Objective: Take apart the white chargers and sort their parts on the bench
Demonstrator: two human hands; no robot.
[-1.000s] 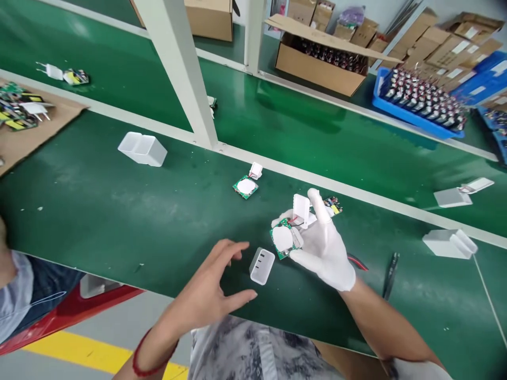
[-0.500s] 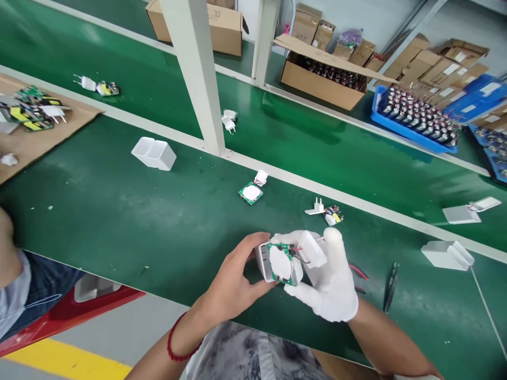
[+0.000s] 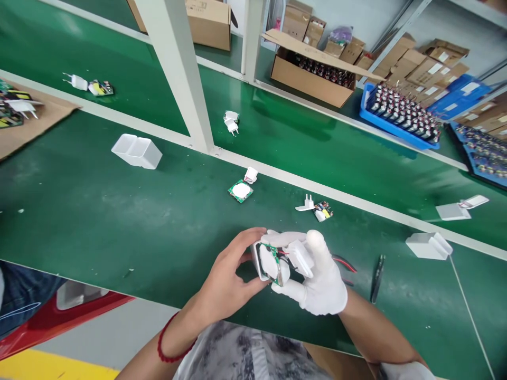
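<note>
Bare, my left hand [image 3: 229,274] grips a white plastic housing [image 3: 256,259] by its edges. My right hand [image 3: 322,279], in a white glove, is closed around a green circuit board [image 3: 270,262] with a white pad on it, tilted at the housing's open side. Wires join the board to a small white plastic piece [image 3: 300,257], which lies against the gloved palm and fingers. Beyond my hands, another green board with a white pad [image 3: 241,190] lies on the table, and a plug piece [image 3: 307,203] is beside a board with a yellow part [image 3: 324,211].
Red-handled pliers [image 3: 344,263] and a black tool [image 3: 377,278] lie to the right. White housings [image 3: 137,151] [image 3: 429,246] stand left and right. A metal post [image 3: 174,68] rises behind. Cardboard [image 3: 47,116] with parts lies at left; a blue tray [image 3: 400,124] stands at the back.
The board has tilted and sits closer to the housing's opening, and the small white piece has turned. The view has shifted, and the person at the left shows less.
</note>
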